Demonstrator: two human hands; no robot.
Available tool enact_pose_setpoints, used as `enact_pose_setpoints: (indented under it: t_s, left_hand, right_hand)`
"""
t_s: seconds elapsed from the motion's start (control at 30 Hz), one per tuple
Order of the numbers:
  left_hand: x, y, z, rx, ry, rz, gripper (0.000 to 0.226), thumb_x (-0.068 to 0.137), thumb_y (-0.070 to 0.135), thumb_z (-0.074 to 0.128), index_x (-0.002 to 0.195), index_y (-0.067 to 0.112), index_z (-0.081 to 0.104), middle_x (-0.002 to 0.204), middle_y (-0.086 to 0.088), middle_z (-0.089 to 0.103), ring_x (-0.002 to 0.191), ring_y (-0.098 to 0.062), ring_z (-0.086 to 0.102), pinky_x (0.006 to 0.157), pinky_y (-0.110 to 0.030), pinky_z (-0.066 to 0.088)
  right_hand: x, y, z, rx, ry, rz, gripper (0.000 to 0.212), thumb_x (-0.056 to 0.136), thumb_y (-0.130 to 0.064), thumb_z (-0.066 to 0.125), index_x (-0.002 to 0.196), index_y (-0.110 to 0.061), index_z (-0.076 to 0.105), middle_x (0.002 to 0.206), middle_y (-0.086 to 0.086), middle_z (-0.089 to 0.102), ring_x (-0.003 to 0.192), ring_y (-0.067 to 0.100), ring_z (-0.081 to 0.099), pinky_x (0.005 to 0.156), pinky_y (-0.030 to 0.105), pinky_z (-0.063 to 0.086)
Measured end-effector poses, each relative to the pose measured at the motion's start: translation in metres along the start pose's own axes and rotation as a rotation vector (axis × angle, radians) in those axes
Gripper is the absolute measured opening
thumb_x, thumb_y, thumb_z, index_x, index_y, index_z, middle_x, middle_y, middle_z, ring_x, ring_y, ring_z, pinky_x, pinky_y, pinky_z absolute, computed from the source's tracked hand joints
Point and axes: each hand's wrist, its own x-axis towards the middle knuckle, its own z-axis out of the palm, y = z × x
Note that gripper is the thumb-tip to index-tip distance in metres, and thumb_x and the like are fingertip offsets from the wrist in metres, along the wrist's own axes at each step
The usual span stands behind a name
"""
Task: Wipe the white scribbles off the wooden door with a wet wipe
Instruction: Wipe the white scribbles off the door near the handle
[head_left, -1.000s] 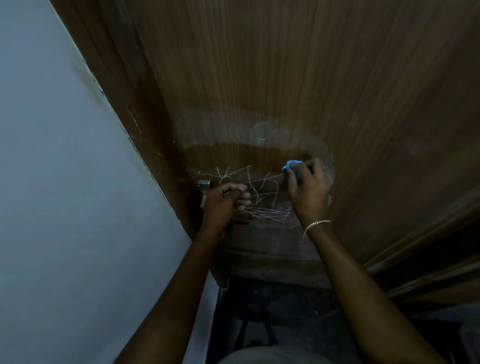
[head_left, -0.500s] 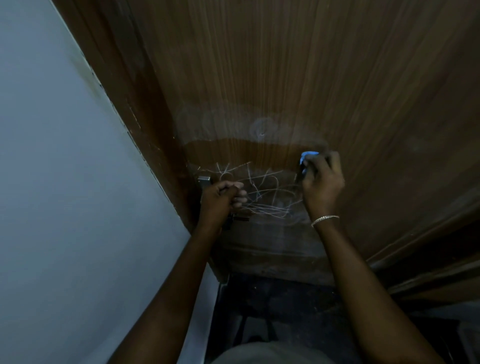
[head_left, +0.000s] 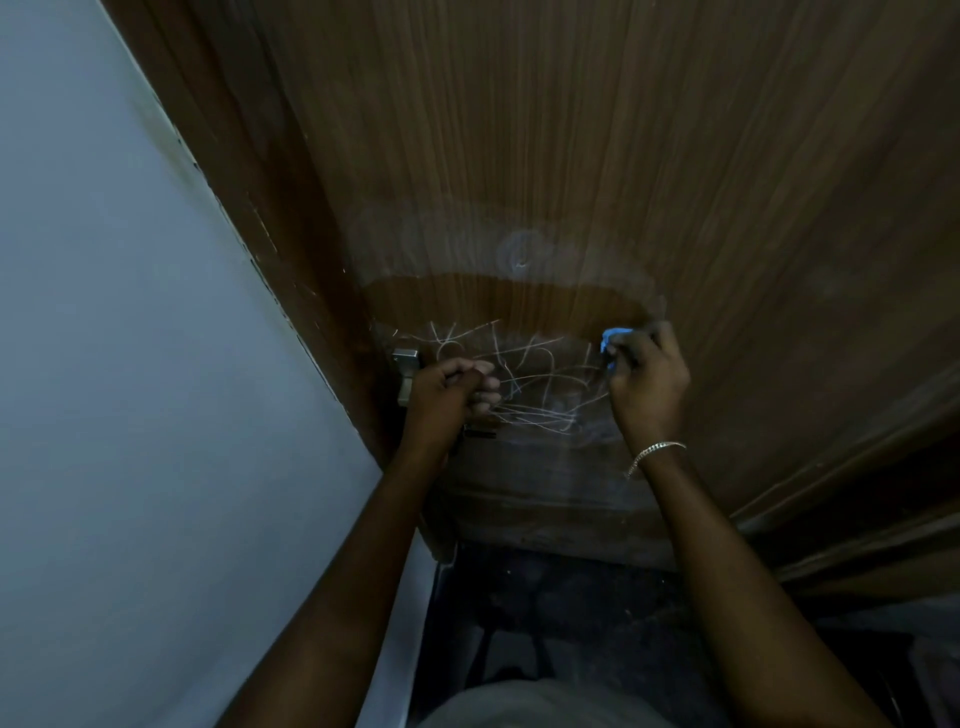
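A wooden door (head_left: 571, 130) fills the upper and right parts of the frame, with a grey-blue wall (head_left: 130, 364) down the left side. The white scribbles (head_left: 530, 374) sit in the middle of the frame, a tangle of thin lines between the two hands. The right hand (head_left: 647, 384) is at the right end of the scribbles, its fingers curled and pinching a bunched blue wet wipe (head_left: 613, 338) against the door; a silver bracelet (head_left: 654, 454) circles its wrist. Just above the scribbles lies a darker damp patch (head_left: 493, 301), with a pale cloudy smear (head_left: 519, 249) over it. The left hand (head_left: 447, 395) is at the door's left edge beside a metal latch plate (head_left: 405, 374), fingers curled round a dark handle (head_left: 478, 431) that is mostly hidden. A dark floor (head_left: 571, 597) shows at the bottom.
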Motion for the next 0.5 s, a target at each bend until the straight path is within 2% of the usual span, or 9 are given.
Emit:
enact_pose_setpoints:
  t_s: [0.07,0.13,0.2,0.27,0.33,0.4,0.5]
  left_hand:
    - [0.000,-0.001,-0.002,0.000,0.009,-0.002,0.020,0.099,0.014,0.058,0.109,0.000,0.068,0.089,-0.012,0.074,0.073,-0.016,0.071,0.066,-0.023,0.058]
    - [0.000,-0.001,-0.004,-0.004,0.018,-0.007,0.021,0.098,0.014,0.058,0.109,-0.001,0.068,0.088,-0.012,0.073,0.072,-0.016,0.071,0.065,-0.022,0.057]
    - [0.000,-0.001,-0.004,0.007,0.020,-0.010,0.020,0.098,0.014,0.059,0.109,-0.001,0.068,0.088,-0.011,0.074,0.073,-0.016,0.071,0.065,-0.023,0.058]
    - [0.000,-0.001,-0.004,0.018,0.012,-0.005,0.020,0.098,0.014,0.058,0.108,0.001,0.068,0.088,-0.010,0.074,0.074,-0.016,0.071,0.066,-0.023,0.058]
    - [0.001,0.000,-0.006,0.020,0.012,-0.001,0.019,0.099,0.014,0.057,0.108,0.002,0.069,0.087,-0.008,0.075,0.074,-0.016,0.072,0.065,-0.022,0.059]
    - [0.000,-0.001,-0.009,0.018,0.018,0.008,0.017,0.099,0.013,0.057,0.106,0.004,0.070,0.085,-0.006,0.075,0.074,-0.016,0.072,0.064,-0.021,0.058]
    - [-0.001,-0.003,-0.016,0.024,0.028,0.009,0.017,0.099,0.012,0.057,0.105,0.004,0.070,0.084,-0.006,0.075,0.074,-0.017,0.072,0.063,-0.020,0.057]
  right_hand:
    - [0.002,0.005,-0.003,0.010,0.092,0.086,0.011,0.081,-0.003,0.065,0.082,-0.014,0.070,0.093,-0.002,0.057,0.080,0.005,0.057,0.071,0.033,0.054]
    - [0.012,-0.004,-0.001,0.021,0.194,0.073,0.013,0.082,-0.007,0.063,0.083,-0.020,0.064,0.093,-0.007,0.052,0.080,0.001,0.052,0.069,0.024,0.050]
    - [0.014,-0.013,0.006,0.021,0.161,-0.014,0.014,0.083,-0.007,0.062,0.086,-0.021,0.063,0.095,-0.006,0.051,0.083,0.003,0.053,0.071,0.019,0.047]
    - [0.001,-0.009,0.013,-0.045,0.017,-0.039,0.013,0.085,-0.007,0.061,0.091,-0.016,0.067,0.097,-0.001,0.053,0.086,0.014,0.059,0.074,0.026,0.051]
    - [-0.012,0.002,0.011,-0.108,-0.068,0.048,0.014,0.083,-0.007,0.063,0.093,-0.012,0.071,0.103,0.005,0.058,0.087,0.025,0.063,0.075,0.034,0.053]
    - [-0.012,0.006,0.007,-0.081,-0.016,0.151,0.014,0.080,-0.009,0.062,0.089,-0.014,0.072,0.109,0.005,0.061,0.090,0.024,0.064,0.077,0.028,0.051]
    - [0.001,-0.009,0.011,-0.025,0.114,0.123,0.011,0.081,-0.013,0.062,0.088,-0.020,0.067,0.104,-0.001,0.058,0.088,0.010,0.059,0.073,0.017,0.045]
